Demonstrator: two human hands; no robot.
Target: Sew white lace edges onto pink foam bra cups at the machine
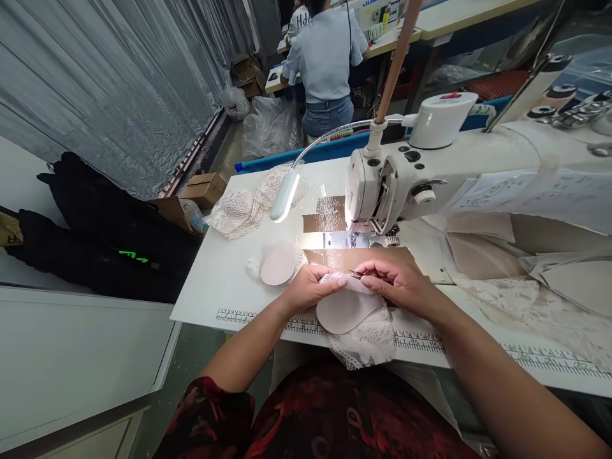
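My left hand [310, 287] is closed on the upper edge of a pale foam cup with white lace [351, 319] that hangs over the table's front edge. Opposite it, my right hand [400, 285] pinches a small metal tool, tweezers or snips [359, 275], whose tip lies at the same edge of the piece. Both hands sit just in front of the needle area of a white sewing machine [382, 185]. A second foam cup with lace [280, 263] lies left of my left hand.
A gooseneck lamp [285, 196] lights the white table [220, 280]. Lace pieces [239, 213] are piled at the far left of the table, beige cut pieces [549, 268] at the right. A person in a light shirt [325, 57] sits at a table behind. Cardboard boxes [203, 189] stand on the floor.
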